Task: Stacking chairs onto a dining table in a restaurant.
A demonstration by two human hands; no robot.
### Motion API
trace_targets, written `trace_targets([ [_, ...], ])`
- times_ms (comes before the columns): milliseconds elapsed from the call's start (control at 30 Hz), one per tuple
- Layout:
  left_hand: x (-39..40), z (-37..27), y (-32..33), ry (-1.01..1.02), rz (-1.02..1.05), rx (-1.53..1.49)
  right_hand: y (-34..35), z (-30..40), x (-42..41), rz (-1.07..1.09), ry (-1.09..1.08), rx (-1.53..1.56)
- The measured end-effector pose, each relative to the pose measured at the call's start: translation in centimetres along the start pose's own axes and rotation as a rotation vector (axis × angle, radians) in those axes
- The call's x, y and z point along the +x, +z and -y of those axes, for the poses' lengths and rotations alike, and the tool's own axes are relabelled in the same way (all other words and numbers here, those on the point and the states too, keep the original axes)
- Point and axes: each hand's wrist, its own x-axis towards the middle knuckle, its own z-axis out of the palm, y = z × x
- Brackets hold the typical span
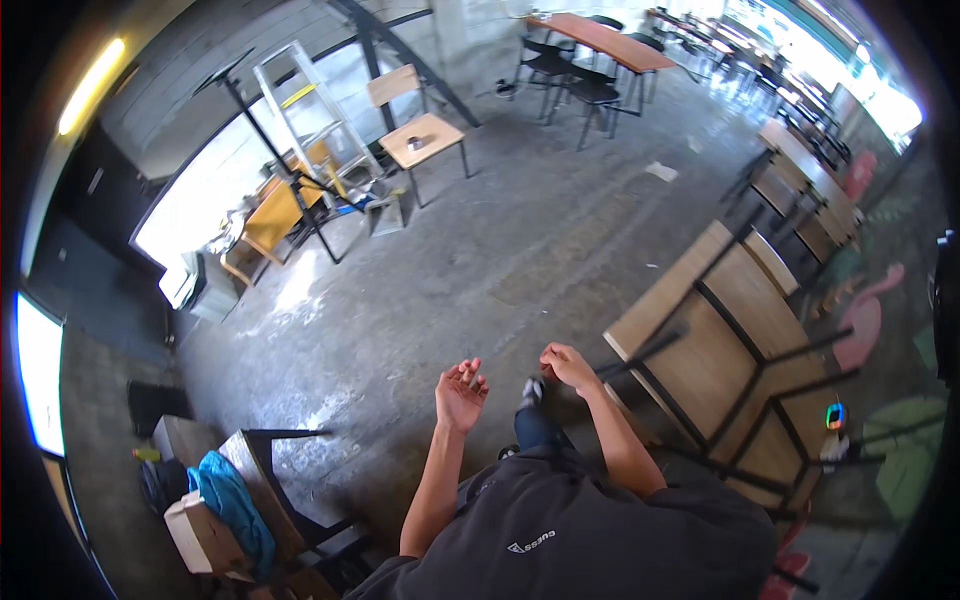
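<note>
Both hands are held up in front of the body over a grey concrete floor (420,285). My left hand (460,396) is palm up with its fingers loosely curled and apart, holding nothing. To its right, my right hand (567,366) has its fingers bent inward; no object shows in it, though its palm side is turned away. The two hands do not touch. Nearest to my right hand is an upturned wooden table (690,352) with black metal legs. Below the hands one shoe (532,391) shows on the floor.
At lower left, a blue cloth (232,502) lies over a cardboard box (199,536) beside dark-legged furniture. Ahead stand a wooden chair (421,140) with a small round item on its seat, an aluminium stepladder (315,112) and a black stand (281,161). A reddish table (600,41) with black chairs is farther off.
</note>
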Motion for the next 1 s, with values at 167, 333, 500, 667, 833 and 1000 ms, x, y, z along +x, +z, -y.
trace_targets([
  [167, 5.2, -4.1, -1.2, 0.130, 0.002, -0.103, 1.2, 0.9, 11.1, 0.233, 0.169, -0.173],
  [333, 15.3, -10.2, 2.1, 0.163, 0.035, -0.150, -1.9, 2.8, 23.3, 0.252, 0.267, 0.047],
  [500, 26.3, -16.7, 8.6, 0.211, 0.067, -0.101, -10.4, 11.6, 34.1, -0.044, 0.089, 0.176],
  [667, 38.9, -19.5, 16.6, 0.113, 0.216, -0.029, -19.0, 17.8, 37.3, -0.296, -0.152, 0.501],
  [833, 51.7, -16.8, 23.7, -0.095, 0.231, 0.034, -25.5, 18.3, 37.0, -0.403, -0.144, 0.607],
  [1000, 63.4, -8.2, 32.3, -0.438, 0.227, 0.166, -34.0, 14.1, 35.7, -0.675, -0.020, 0.623],
])
